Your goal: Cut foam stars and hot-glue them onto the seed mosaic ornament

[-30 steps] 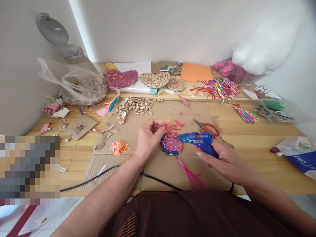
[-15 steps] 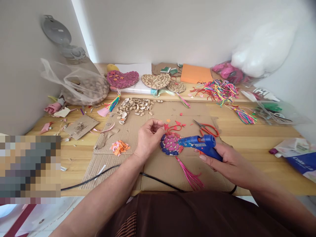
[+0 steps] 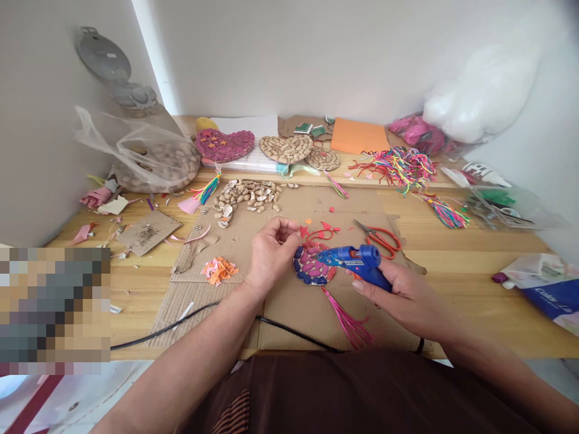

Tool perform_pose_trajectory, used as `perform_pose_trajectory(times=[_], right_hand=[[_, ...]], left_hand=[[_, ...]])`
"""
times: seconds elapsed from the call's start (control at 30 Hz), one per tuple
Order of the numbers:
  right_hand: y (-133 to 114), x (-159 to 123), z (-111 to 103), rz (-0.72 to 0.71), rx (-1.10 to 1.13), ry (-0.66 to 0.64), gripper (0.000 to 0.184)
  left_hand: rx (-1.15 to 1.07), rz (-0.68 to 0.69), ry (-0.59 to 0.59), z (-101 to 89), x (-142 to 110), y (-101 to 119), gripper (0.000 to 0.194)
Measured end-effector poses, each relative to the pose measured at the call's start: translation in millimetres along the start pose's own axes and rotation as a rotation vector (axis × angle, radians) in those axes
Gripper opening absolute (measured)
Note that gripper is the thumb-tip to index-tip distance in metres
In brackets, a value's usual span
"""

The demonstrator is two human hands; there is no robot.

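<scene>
The blue glue gun point(image 3: 362, 261) has shifted left, its nozzle point(image 3: 327, 257) now further over the painted disc point(image 3: 311, 269)

Place is reading as a craft workspace. Wooden table point(image 3: 456, 262) is standing against pale walls point(image 3: 294, 60), cardboard sheet point(image 3: 294, 307) covering part of it. Blue glue gun point(image 3: 355, 259) is showing, scissors point(image 3: 371, 231) lying near. Peanuts point(image 3: 251, 193), coloured tassels point(image 3: 402, 164) and two peanut-covered hearts point(image 3: 225, 144) are sitting around. Clear box point(image 3: 515, 208) at right is apparently holding supplies, too blurry.

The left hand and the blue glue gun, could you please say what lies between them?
The head view shows the round colourful disc between the left hand and the glue gun, whose nozzle hides part of it.
</scene>
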State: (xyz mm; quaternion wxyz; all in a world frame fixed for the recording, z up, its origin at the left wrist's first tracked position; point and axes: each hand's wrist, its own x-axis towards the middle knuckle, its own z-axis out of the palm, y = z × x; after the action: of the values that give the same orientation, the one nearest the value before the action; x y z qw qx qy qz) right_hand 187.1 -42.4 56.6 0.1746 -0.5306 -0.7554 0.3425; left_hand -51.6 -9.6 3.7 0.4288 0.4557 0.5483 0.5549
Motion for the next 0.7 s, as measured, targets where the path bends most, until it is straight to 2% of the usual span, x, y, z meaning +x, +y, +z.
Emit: perform_pose_trajectory(times=[0.1, 0.37, 0.7], right_hand=[[3.8, -1.7, -2.0, 0.022, -0.001, -0.036, 0.027], [1.8, -3.3, -6.4, 0.042, 0.015, -0.031, 0.030], [3.2, -1.4, 0.0, 0.020, 0.010, -0.035, 0.028]], left_hand=[[0.001, 0.000, 0.003, -0.1, 0.2, 0.5, 0.013], [0.007, 0.002, 0.013, -0.3, 0.6, -1.1, 0.013], [-0.004, -0.003, -0.009, -0.2, 0.5, -1.9, 0.012]])
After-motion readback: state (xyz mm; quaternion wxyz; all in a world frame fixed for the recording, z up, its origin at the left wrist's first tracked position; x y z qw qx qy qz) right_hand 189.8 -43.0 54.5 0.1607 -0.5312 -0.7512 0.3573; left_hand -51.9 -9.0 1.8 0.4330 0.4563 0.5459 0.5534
